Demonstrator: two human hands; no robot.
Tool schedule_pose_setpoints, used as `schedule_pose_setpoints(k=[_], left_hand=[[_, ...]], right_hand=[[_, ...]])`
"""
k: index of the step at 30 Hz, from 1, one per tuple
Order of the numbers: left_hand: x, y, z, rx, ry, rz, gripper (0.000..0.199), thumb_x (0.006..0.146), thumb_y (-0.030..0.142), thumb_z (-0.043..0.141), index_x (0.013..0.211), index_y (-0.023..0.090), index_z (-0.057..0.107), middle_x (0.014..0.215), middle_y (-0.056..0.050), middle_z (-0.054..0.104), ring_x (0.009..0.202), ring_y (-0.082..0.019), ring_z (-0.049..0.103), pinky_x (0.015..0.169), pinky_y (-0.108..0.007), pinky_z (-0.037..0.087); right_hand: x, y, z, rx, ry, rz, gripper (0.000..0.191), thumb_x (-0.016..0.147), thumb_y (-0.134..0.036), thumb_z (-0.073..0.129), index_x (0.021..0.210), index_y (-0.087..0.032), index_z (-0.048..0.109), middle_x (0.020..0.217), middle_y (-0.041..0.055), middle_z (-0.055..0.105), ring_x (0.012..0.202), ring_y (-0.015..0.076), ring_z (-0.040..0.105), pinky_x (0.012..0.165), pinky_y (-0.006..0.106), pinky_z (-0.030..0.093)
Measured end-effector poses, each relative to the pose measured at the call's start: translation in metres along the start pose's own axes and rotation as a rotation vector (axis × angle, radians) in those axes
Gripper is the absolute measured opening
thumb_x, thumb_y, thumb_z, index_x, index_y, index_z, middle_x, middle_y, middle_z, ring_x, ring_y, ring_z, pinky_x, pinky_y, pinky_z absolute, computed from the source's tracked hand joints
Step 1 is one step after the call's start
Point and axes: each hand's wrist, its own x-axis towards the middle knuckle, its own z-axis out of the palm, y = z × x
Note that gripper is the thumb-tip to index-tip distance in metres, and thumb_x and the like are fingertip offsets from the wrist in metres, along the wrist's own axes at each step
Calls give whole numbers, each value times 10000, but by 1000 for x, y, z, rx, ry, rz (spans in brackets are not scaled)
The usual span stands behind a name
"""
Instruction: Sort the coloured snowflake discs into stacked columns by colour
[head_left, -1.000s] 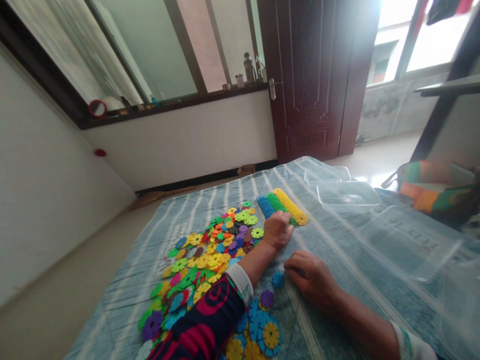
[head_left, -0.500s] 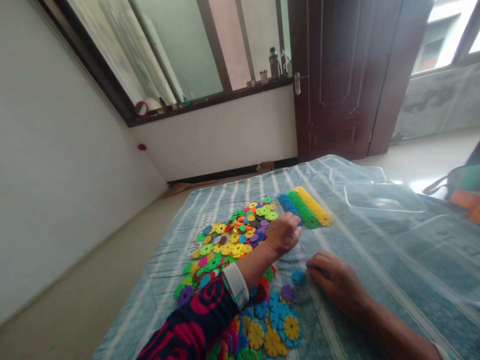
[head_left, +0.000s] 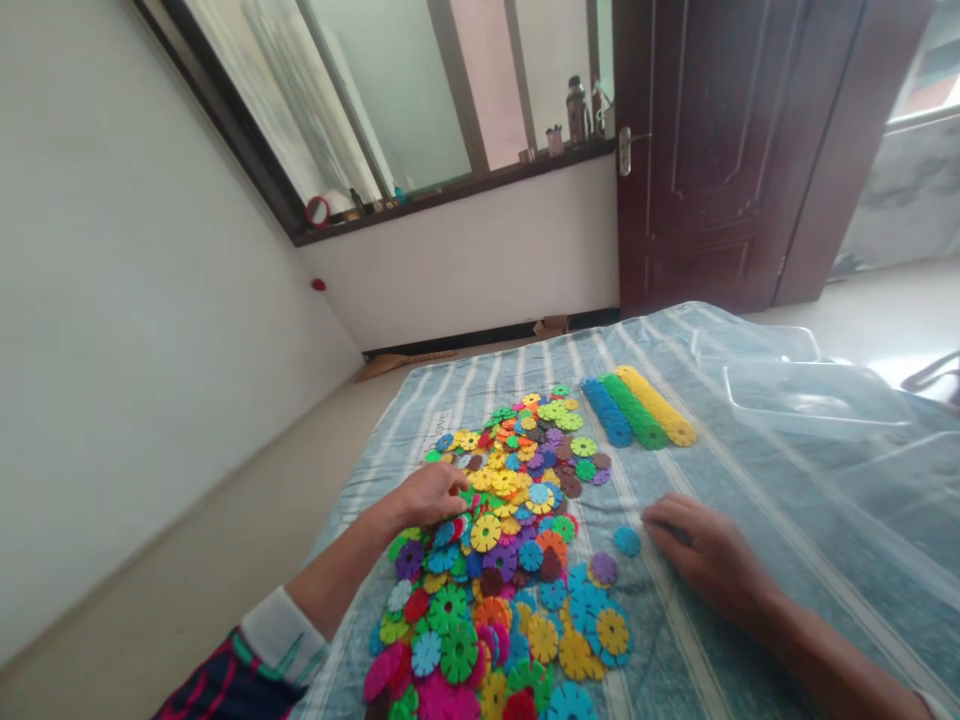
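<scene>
My left hand (head_left: 433, 494) reaches down at the left side of a heap of flower-shaped plastic discs (head_left: 501, 482) in many colours. Its fingers are bent and closed against the discs; what they pinch, if anything, is hidden. To the right of the heap, my right hand (head_left: 697, 545) rests low on the cloth, its fingers loosely bent with a gap to the thumb and nothing visible in them. Just left of its fingertips lies a single blue disc (head_left: 627, 541). Beyond both hands are three rows of overlapping discs, blue (head_left: 607, 412), green (head_left: 633, 408) and yellow (head_left: 657, 405).
A striped blue cloth (head_left: 720, 480) covers the surface under the discs. Clear plastic containers (head_left: 817, 395) stand at the right. Farther back are a dark red door (head_left: 712, 150) and a window ledge with a flask (head_left: 577, 110) on it.
My left hand has moved left, from the near end of the blue row back to the heap. The right hand stays beside the single blue disc. The whole view has shifted slightly.
</scene>
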Motion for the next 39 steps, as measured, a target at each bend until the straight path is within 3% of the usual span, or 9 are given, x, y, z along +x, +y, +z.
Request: schedule_pose_setpoints(k=[5, 8, 16, 22, 25, 28, 31, 35, 39], left_hand=[[-3, 3, 4, -68, -37, 47, 205, 608, 235, 483, 510, 185, 310, 528, 43, 330, 555, -107, 359, 546, -241, 259], [-2, 2, 3, -119, -45, -18, 218, 586, 281, 507, 527, 192, 317, 527, 50, 320, 549, -107, 349, 529, -242, 240], [2, -18, 5, -223, 44, -176, 239, 513, 380, 608, 639, 184, 555, 606, 38, 528, 620, -146, 489, 550, -237, 318], [-2, -11, -15, -432, 25, -169, 236, 530, 405, 624, 569, 178, 575, 538, 44, 532, 574, -133, 480, 554, -240, 352], [5, 13, -26, -538, 52, -129, 245, 556, 411, 641, 598, 172, 616, 557, 41, 559, 581, -130, 494, 571, -240, 378], [27, 52, -26, -626, 91, -15, 241, 569, 389, 647, 653, 163, 651, 604, 28, 593, 598, -129, 514, 597, -243, 403], [60, 99, -12, -627, 144, 101, 202, 603, 343, 623, 671, 156, 662, 607, 19, 599, 573, -118, 511, 559, -230, 391], [109, 157, 10, -495, 339, 238, 136, 642, 227, 572, 663, 152, 683, 590, 19, 605, 583, -115, 533, 558, -216, 399], [143, 196, 21, -440, 385, 264, 158, 678, 174, 553, 674, 156, 711, 592, 16, 623, 608, -118, 551, 594, -216, 410]], right_hand=[[-1, -1, 0, 2, -9, 0, 214, 861, -285, 484, 772, -200, 659, 773, 33, 637, 747, 175, 597, 706, 292, 451], [0, -1, 0, -1, -16, -1, 211, 863, -279, 484, 773, -196, 657, 774, 31, 633, 745, 171, 595, 707, 289, 447], [4, -2, 2, -61, -7, -11, 205, 862, -196, 473, 748, -200, 643, 768, 23, 619, 752, 157, 573, 705, 270, 415], [7, -3, 3, -76, 6, -14, 186, 845, -165, 489, 743, -190, 643, 763, 24, 617, 747, 155, 563, 703, 265, 404], [7, -3, 3, -74, 17, -28, 189, 847, -160, 490, 739, -185, 643, 756, 26, 613, 739, 153, 561, 691, 260, 400], [7, -2, 4, -68, 29, -35, 183, 845, -155, 497, 736, -185, 641, 747, 23, 606, 737, 150, 556, 687, 255, 396], [7, -2, 4, -61, 38, -37, 178, 840, -150, 502, 730, -185, 637, 743, 20, 600, 735, 148, 553, 687, 252, 394], [8, -2, 3, -58, 34, -32, 163, 825, -133, 510, 740, -183, 640, 745, 18, 602, 736, 149, 551, 684, 255, 391], [9, -1, 4, -49, 34, -37, 151, 800, -106, 520, 748, -180, 641, 745, 16, 599, 735, 147, 549, 680, 254, 387]])
